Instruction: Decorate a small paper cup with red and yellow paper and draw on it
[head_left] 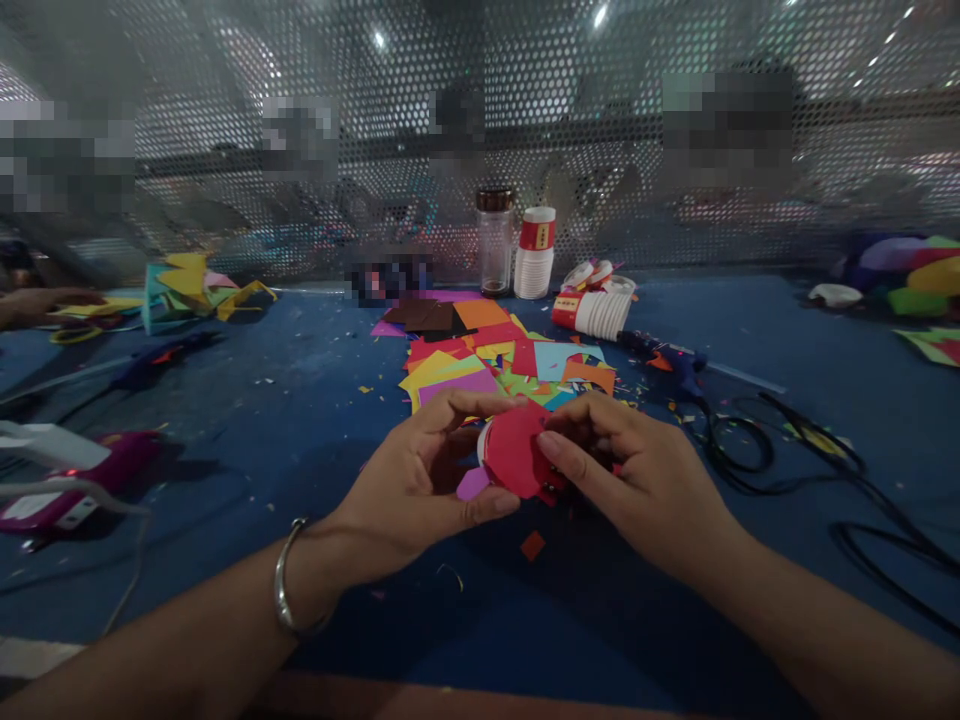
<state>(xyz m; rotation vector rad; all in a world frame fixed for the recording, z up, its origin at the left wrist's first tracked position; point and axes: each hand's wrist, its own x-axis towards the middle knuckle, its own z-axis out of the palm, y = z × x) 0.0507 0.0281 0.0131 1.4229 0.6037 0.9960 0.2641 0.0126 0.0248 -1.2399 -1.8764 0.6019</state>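
Between my hands is a paper cup craft, wrapped in red paper with a white rim showing at its left side. A small purple paper piece sticks out at its lower left. My left hand grips the craft from the left, fingers above and thumb below. From the right, my right hand presses its thumb on the red paper; its other fingers are partly hidden behind. A small orange-red paper square lies on the blue table just below.
Coloured paper sheets and scraps lie ahead. Behind them stand a clear jar and stacked paper cups; another stack lies sideways. Glue guns flank these, with black cable at right. A magenta power strip sits left.
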